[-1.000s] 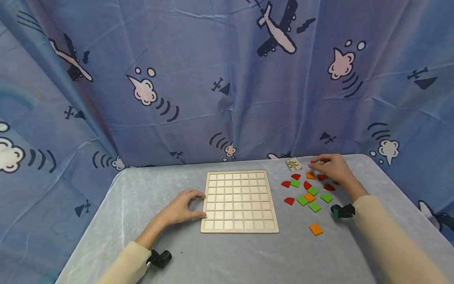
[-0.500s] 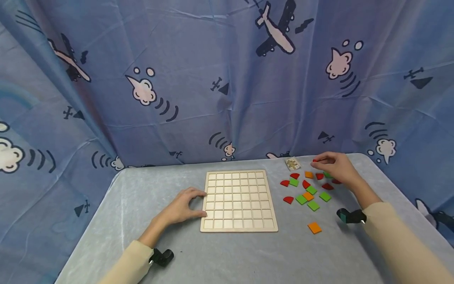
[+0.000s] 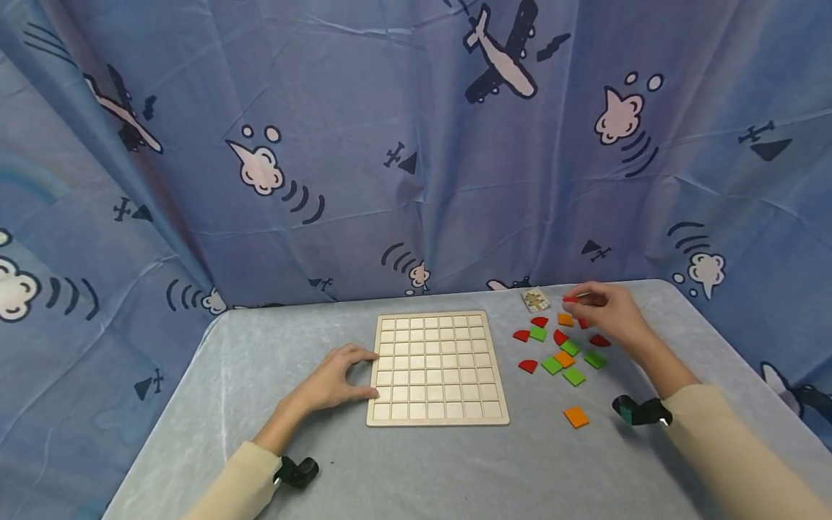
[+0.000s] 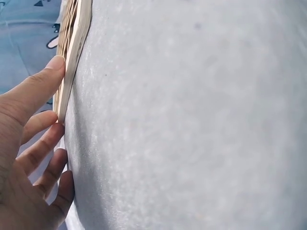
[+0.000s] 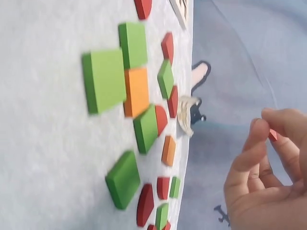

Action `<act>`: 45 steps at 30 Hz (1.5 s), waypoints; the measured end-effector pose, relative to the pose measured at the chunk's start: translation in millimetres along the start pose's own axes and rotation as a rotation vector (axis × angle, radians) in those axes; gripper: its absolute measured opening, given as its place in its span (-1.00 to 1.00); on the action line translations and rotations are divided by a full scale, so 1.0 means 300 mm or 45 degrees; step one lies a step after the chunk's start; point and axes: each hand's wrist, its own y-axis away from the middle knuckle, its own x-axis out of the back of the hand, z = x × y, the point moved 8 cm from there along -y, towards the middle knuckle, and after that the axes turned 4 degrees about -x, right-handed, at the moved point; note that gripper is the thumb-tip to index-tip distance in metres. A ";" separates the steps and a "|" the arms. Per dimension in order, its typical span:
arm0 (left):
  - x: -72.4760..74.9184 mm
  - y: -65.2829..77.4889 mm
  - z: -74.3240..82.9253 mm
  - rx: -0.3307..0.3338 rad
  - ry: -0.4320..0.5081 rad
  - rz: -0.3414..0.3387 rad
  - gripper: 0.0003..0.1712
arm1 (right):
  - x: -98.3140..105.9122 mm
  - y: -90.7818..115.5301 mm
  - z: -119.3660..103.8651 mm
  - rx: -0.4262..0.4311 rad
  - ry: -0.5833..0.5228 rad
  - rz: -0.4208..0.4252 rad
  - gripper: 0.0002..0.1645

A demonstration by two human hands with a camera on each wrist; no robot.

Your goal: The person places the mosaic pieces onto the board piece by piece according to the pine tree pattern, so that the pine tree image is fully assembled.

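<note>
My left hand [image 3: 330,377] lies at the left side of a pale wooden grid board [image 3: 435,375], thumb and index finger apart and touching its edge. In the left wrist view, the thumb [image 4: 41,84] presses the edge of the board [image 4: 76,43], and the other fingers are spread loosely. My right hand [image 3: 609,312] pinches a small red piece [image 3: 570,298] between thumb and fingertips above the scattered tiles at the far right. Most of that red piece [image 5: 273,135] is hidden by the fingers in the right wrist view.
Right of the board lie several green square tiles [image 3: 575,376], orange tiles [image 3: 564,359] and red quarter-round pieces [image 3: 529,366]. One orange tile [image 3: 575,417] sits apart, closer to me. A small patterned square [image 3: 536,300] rests near the table's back edge, before a blue curtain [image 3: 351,180].
The right hand shifts slightly up and right, then back left, the red piece still in its fingers. A green tile that showed at its fingertips a second ago no longer shows there. The left hand stays put.
</note>
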 end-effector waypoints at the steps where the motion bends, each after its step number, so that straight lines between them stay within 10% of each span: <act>1: 0.000 0.000 0.000 -0.001 -0.003 0.001 -0.25 | -0.007 0.003 -0.006 0.008 -0.021 -0.008 -0.53; 29: 0.000 -0.002 -0.001 -0.012 0.018 0.026 -0.26 | -0.283 -0.006 -0.104 0.033 -0.395 -0.300 -0.55; 45: -0.002 0.000 -0.009 -0.011 0.010 0.036 -0.26 | -0.431 -0.041 -0.169 0.053 -0.257 -0.403 -0.64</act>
